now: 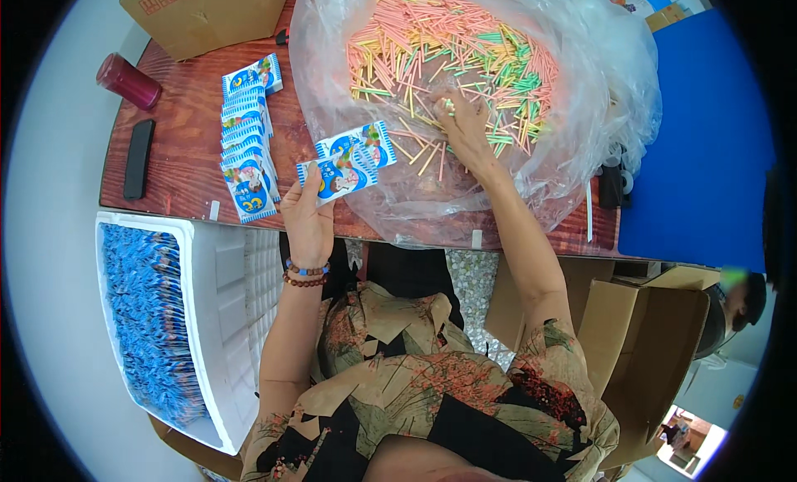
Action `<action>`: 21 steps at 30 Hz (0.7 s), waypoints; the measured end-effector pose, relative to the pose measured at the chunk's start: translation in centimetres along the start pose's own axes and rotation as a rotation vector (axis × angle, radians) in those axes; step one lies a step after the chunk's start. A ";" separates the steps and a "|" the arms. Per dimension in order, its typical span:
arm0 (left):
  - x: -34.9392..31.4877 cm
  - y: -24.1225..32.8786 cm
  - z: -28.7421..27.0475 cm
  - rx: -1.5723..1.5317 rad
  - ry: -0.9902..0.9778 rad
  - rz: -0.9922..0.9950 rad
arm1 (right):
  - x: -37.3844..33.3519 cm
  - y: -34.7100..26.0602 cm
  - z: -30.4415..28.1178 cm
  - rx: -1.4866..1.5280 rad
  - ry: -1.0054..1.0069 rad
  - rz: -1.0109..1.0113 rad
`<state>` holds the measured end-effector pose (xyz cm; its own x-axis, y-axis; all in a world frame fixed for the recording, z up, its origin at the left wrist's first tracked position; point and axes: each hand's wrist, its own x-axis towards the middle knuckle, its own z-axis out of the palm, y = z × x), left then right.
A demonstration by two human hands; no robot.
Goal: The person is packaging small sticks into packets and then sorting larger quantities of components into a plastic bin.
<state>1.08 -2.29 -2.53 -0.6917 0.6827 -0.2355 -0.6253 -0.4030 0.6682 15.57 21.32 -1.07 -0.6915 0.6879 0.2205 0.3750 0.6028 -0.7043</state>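
Note:
Between the thumb and fingers of my left hand (307, 216) is a small blue-and-white packet (342, 176). A second packet (378, 146) overlaps it at the far side; whether I grip that one too is unclear. My right hand (467, 133) reaches into a spread-out clear plastic bag (328, 92), fingers closed round a small bunch of thin candy-like sticks (448, 106) whose pale ends show. Around it lies a heap of pink, yellow and green sticks (407, 25), with looser ones near my fingers. Left of my left hand, an overlapping row of packets (245, 141) lies on the table.
The reddish wooden table (187, 158) holds a dark phone-like object (139, 160), a dark red cup (129, 81) and a cardboard box (207, 17). Below left stands a white foam box (220, 316) filled with blue packets. A blue sheet (697, 141) and open cartons (656, 349) are at the right.

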 end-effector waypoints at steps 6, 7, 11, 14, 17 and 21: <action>-0.3 0.4 0.7 -0.005 0.021 0.020 | -0.6 -3.2 -1.0 0.588 0.071 0.129; -0.5 0.5 1.3 -0.002 0.027 0.027 | -0.6 -3.3 -0.8 0.949 0.130 0.138; -0.3 0.2 2.5 0.005 -0.002 0.034 | -1.7 -5.3 1.4 1.577 0.092 0.135; 0.3 -0.3 2.7 0.007 -0.007 0.046 | -2.7 -7.6 2.8 1.577 0.134 0.115; 0.2 -0.4 2.7 0.020 0.028 0.048 | -2.9 -9.9 3.6 1.515 0.169 0.006; 0.1 -0.7 2.7 0.033 0.024 0.031 | -3.3 -11.4 4.2 1.532 0.243 -0.074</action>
<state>2.44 -0.31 -1.06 -0.7196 0.6549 -0.2308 -0.5912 -0.4034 0.6984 10.96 10.44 3.39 -0.5091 0.8145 0.2784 -0.7268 -0.2335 -0.6459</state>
